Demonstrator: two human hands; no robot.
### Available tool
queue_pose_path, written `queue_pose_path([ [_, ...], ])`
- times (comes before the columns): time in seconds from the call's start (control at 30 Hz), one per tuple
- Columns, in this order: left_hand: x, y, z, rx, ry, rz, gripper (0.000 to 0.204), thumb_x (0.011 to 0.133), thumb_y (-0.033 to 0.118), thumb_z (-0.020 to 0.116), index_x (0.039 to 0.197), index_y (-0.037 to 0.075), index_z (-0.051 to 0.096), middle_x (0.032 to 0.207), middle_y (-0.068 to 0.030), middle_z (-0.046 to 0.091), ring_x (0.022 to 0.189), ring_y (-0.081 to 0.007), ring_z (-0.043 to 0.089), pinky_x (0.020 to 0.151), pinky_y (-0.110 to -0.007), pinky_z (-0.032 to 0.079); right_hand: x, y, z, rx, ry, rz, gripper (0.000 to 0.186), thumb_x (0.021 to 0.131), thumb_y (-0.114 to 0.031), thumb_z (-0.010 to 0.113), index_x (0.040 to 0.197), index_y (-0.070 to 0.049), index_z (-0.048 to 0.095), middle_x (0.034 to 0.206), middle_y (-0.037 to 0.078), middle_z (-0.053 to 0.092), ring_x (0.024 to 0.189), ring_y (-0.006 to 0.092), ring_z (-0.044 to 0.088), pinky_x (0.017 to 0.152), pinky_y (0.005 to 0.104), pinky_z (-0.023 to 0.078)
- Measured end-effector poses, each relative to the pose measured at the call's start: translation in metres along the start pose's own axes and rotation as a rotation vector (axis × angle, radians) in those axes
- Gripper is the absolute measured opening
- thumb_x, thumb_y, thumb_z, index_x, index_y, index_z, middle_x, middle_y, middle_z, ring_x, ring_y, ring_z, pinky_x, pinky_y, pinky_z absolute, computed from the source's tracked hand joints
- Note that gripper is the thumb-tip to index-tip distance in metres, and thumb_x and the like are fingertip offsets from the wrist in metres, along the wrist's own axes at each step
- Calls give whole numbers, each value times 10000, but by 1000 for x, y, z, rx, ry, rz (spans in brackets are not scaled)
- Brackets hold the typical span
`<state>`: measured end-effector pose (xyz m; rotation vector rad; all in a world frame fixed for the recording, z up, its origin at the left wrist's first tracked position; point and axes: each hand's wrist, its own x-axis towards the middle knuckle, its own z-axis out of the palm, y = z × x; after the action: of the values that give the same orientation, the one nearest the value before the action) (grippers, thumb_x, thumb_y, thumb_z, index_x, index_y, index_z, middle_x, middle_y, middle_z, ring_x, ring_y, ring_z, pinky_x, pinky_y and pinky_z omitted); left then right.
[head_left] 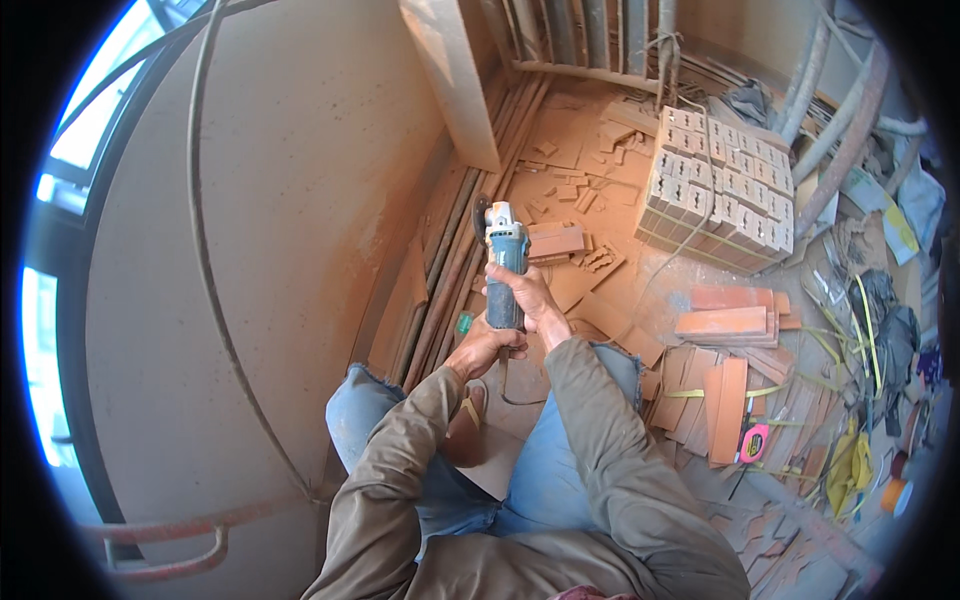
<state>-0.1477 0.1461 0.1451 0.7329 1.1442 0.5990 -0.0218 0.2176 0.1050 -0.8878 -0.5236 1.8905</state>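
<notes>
At the far left a broad, dust-coated tan panel (300, 200) curves with the lens, a thin dark cable (205, 250) running down its face. Beside it lie long rust-coloured metal pipes (450, 270), smooth and round. The left hand (487, 347) wraps tight around the lower grip of the blue, cylindrical plastic-and-metal angle grinder (506, 262), which stands near centre above the knees in faded blue denim. The right hand (528, 297) clasps its body higher up, fingers closed firm. Just beside the tool lie flat orange terracotta tile pieces (556, 242) on a powdery orange floor. Further right sits a strapped block of pale hollow clay bricks (722, 190), then a stack of smooth orange rectangular tiles (728, 322), and yellow plastic straps (868, 340).
</notes>
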Motion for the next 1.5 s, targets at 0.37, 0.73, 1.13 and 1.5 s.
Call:
queue_pose_path([
  [0.37,25,23,-4,-36,-135,-77,382,869,54,727,1206,8,555,1059,-120,649,852,-226,684,719,-393,629,11,-2,-19,435,-11,91,756,1002,-702,344,1267,-38,591,1028,171,685,880,322,719,716,449,615],
  [0.73,57,-13,13,-37,-220,-132,267,882,48,694,1110,-35,584,940,-107,657,764,-220,692,668,-371,624,15,18,-83,387,56,103,706,1022,-632,363,1323,-22,554,1132,226,682,977,361,709,813,513,609],
  [1.13,60,-7,17,66,-299,-82,292,859,34,707,1104,-68,587,929,-134,661,729,-234,696,632,-366,606,-1,0,-77,412,111,30,726,997,-671,389,1302,-39,576,1083,203,694,890,315,712,749,465,610],
  [1.5,59,-10,18,87,-380,-81,258,856,9,703,1081,-68,603,920,-132,659,718,-232,694,617,-367,605,-5,9,-75,370,271,21,767,966,-753,374,1125,-53,643,875,166,698,731,288,700,627,407,591],
])
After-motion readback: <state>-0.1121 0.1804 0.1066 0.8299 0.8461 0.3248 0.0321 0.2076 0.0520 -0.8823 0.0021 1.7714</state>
